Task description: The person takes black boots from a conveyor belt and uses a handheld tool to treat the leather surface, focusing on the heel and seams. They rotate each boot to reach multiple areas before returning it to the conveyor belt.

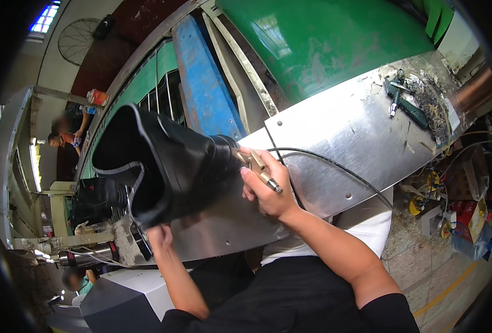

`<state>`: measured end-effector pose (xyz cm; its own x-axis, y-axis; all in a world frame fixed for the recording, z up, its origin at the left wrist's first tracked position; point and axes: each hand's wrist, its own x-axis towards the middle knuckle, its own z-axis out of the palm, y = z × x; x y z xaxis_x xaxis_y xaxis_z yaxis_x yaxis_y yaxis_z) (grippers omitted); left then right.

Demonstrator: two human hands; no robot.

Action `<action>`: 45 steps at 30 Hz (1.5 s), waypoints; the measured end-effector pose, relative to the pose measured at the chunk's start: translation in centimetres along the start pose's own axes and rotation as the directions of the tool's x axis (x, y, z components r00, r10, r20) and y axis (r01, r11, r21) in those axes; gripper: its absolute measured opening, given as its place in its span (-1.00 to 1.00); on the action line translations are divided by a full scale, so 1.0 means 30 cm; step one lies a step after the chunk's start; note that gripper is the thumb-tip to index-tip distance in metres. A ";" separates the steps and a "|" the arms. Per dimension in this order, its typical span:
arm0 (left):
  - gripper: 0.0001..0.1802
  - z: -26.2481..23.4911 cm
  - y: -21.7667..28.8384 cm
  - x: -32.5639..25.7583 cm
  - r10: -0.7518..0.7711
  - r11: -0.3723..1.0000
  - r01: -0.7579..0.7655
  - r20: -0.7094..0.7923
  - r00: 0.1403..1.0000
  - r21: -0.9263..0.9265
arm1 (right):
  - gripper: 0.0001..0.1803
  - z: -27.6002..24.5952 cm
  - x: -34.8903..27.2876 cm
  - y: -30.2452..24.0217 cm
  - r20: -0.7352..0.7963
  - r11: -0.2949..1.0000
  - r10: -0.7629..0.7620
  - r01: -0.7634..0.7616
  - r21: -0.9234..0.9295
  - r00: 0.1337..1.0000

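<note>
A tall black boot (196,161) lies on its side above the metal worktable (318,150), its wide opening with a grey edge facing left. My left hand (161,238) is closed on the lower rim of that opening; part of its fingers is hidden by the boot. At the boot's other end, my right hand (271,191) is wrapped round a small brass-coloured spray gun (257,165). The gun's front points at the black leather, almost against it. A thin black hose (334,162) runs from near my right hand across the table.
Several dark green-handled tools (404,100) lie at the table's far right beside dirty residue. Behind stand a blue beam (207,77) and a green panel (334,39). Another black boot (96,197) sits at the left. Two people (71,130) (79,280) are farther left.
</note>
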<state>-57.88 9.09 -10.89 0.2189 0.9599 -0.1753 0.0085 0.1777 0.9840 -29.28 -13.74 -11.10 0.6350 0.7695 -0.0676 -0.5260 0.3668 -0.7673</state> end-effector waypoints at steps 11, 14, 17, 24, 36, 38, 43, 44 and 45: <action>-0.42 0.148 0.020 -0.575 -0.484 0.875 0.446 0.302 0.822 0.187 | -0.55 -0.013 -0.105 0.022 -0.004 0.998 0.018 -0.018 -0.058 1.000; -0.34 0.214 0.014 -0.637 -0.530 0.846 0.503 0.395 0.750 0.179 | -0.55 -0.030 -0.135 0.004 0.013 0.999 0.038 -0.038 -0.035 0.999; -0.32 0.273 0.007 -0.670 -0.557 0.819 0.544 0.484 0.675 0.184 | -0.57 -0.049 -0.163 -0.013 0.025 0.999 0.025 -0.025 -0.030 0.999; -0.25 0.372 0.000 -0.729 -0.608 0.767 0.597 0.562 0.561 0.235 | -0.60 -0.108 -0.230 -0.080 0.091 0.996 0.079 -0.075 -0.048 0.993; -0.18 0.545 -0.019 -0.785 -0.617 0.685 0.691 0.687 0.383 0.231 | -0.58 -0.267 -0.405 -0.199 0.038 0.984 0.178 -0.177 -0.026 0.983; -0.16 0.585 -0.020 -0.790 -0.616 0.654 0.721 0.715 0.331 0.230 | -0.59 -0.287 -0.442 -0.240 0.009 0.982 0.189 -0.188 -0.028 0.982; -0.08 0.705 -0.020 -0.802 -0.574 0.614 0.745 0.795 0.195 0.260 | -0.57 -0.333 -0.541 -0.346 -0.167 0.976 0.212 -0.217 -0.012 0.963; -0.06 0.728 -0.017 -0.804 -0.552 0.610 0.750 0.816 0.170 0.257 | -0.57 -0.336 -0.554 -0.358 -0.188 0.978 0.199 -0.206 -0.019 0.962; -0.04 0.752 -0.015 -0.805 -0.529 0.606 0.754 0.837 0.142 0.255 | -0.57 -0.337 -0.566 -0.367 -0.205 0.985 0.162 -0.172 -0.027 0.965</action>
<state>-41.16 -19.06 -6.41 0.8431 -0.1397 -0.5193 0.4192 0.7756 0.4719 -28.56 -36.14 -7.94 0.6435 0.6951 -0.3206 -0.6115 0.2148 -0.7615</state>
